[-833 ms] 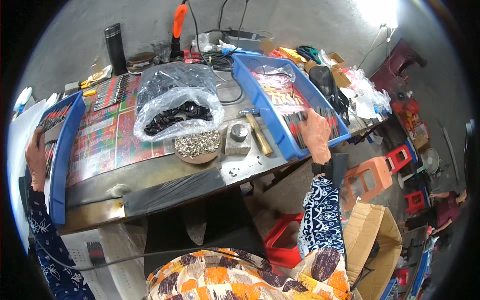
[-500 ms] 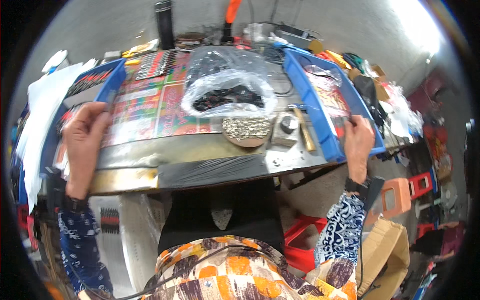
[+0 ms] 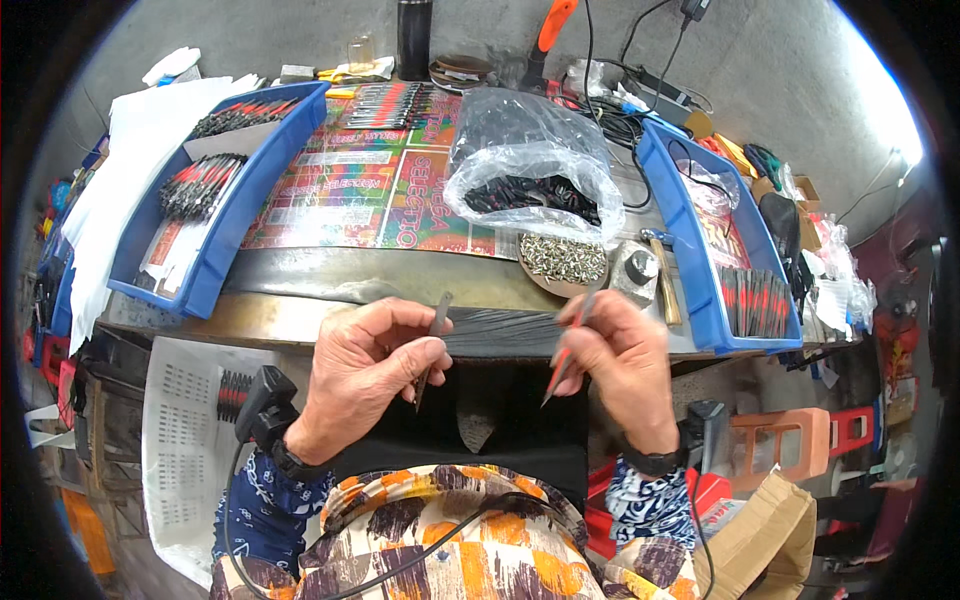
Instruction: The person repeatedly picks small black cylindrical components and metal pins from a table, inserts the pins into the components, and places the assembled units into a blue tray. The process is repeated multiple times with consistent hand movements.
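Note:
My left hand, in front of the table edge, pinches a thin dark metal strip that stands nearly upright. Across from it my right hand, slightly blurred, grips a slender red-and-black strip with a pointed lower end. The two pieces are apart. Beyond the right hand, a blue bin holds a row of similar red-and-black strips. Another blue bin on the left contains bundles of red-and-black slender pieces. What exactly these pieces are cannot be told.
A clear plastic bag of dark parts stands mid-table, behind a round dish of small metal pieces. To its right are a small block with a dark-topped jar and a hammer. A white basket is low on the left.
Both hands have come in from the two blue bins to the middle, before the table edge. Each now shows a thin strip between its fingers. The view has shifted too.

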The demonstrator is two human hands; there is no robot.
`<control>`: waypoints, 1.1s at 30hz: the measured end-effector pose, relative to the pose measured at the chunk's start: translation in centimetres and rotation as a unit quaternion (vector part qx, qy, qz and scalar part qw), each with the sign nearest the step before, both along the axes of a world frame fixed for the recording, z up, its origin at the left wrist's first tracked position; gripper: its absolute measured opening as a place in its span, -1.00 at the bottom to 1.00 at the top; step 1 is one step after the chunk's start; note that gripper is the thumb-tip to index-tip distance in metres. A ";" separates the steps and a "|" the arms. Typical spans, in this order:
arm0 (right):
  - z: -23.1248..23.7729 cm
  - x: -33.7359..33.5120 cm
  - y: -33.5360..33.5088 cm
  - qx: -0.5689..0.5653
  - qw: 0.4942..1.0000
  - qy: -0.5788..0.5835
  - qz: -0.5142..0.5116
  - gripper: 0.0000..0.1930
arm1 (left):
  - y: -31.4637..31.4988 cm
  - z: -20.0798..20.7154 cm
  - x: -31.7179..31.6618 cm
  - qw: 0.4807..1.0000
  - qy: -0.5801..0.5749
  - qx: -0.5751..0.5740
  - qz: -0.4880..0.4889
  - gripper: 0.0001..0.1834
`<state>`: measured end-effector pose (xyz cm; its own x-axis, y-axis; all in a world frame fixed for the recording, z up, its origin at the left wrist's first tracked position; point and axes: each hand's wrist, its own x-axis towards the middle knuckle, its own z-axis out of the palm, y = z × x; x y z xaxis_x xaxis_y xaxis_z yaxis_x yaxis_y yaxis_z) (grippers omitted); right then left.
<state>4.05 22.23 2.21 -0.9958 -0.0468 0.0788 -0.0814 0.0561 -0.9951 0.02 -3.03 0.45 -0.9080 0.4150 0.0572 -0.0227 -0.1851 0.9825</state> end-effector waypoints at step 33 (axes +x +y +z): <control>-3.7 3.0 -5.8 0.030 0.997 0.041 0.052 -0.50 | 2.1 -2.7 2.7 0.995 -0.067 0.076 -0.022 -0.87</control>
